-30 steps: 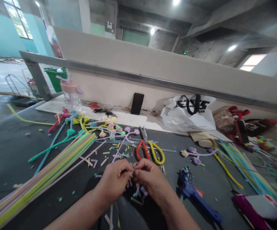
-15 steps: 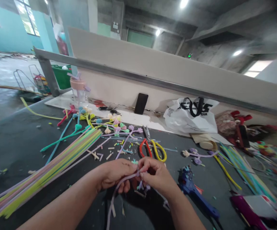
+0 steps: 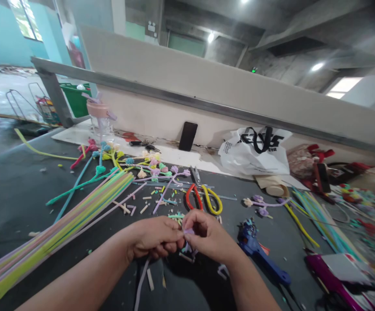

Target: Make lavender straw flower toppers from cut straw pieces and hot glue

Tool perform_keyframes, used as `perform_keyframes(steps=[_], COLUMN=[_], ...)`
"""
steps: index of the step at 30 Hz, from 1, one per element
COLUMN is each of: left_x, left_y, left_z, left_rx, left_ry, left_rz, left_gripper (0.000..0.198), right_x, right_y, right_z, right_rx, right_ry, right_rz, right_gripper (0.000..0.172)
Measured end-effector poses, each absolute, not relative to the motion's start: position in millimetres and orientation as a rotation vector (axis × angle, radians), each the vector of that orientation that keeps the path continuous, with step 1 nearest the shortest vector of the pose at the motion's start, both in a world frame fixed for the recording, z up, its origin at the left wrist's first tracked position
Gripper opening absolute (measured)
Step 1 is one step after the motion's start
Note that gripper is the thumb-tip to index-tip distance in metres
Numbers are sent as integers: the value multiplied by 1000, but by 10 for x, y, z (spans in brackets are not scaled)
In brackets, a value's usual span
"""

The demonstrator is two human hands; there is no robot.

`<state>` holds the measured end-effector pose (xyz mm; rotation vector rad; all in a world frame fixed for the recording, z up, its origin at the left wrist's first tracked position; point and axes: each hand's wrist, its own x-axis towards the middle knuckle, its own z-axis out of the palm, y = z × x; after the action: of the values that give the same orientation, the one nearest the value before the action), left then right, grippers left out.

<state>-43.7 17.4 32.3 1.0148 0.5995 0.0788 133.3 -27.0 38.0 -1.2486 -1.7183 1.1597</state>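
My left hand (image 3: pixel 157 236) is closed on a lilac pipe cleaner (image 3: pixel 140 280), whose loose end hangs down toward the table's front. Just to its right, my right hand (image 3: pixel 208 235) pinches a small lilac tuft (image 3: pixel 189 232) between thumb and forefinger. The fingertips of both hands meet, partly hiding how tuft and stem join. Beyond the hands lie scissors (image 3: pixel 196 176) with one red and one yellow handle. Several cut pipe cleaner bits (image 3: pixel 147 198) are scattered around them.
A bundle of long pipe cleaners (image 3: pixel 77 220) stretches along the left. Knotted coloured flower stems (image 3: pixel 155 166) lie at the back. On the right are a blue glue gun (image 3: pixel 262 257), a lilac flower branch (image 3: pixel 270 204) and a magenta-and-white object (image 3: pixel 333 274). A phone (image 3: pixel 188 136) leans on the partition.
My left fingers have closed more around the lilac stem. The right hand has turned slightly, and a lilac tuft now shows in its pinch. The whole view has shifted a little.
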Motion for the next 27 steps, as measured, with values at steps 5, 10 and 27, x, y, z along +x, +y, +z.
perform_keyframes(steps=[5,10,27], left_x=[-406,-395,-445], left_y=[169,184,206], left_z=[334,327,302], left_rx=[1094,1188,1017], left_ry=[694,746,553], left_rz=[130,194,144], left_gripper=[33,32,25], right_x=[1327,1310,1331], right_y=[-266,-249,-242], right_z=[345,320,311], right_rx=[-1327,-1277,-1242], right_ry=[-1720,-1588,-1553], right_rz=[1152,1249,1239], right_gripper=[20,21,8])
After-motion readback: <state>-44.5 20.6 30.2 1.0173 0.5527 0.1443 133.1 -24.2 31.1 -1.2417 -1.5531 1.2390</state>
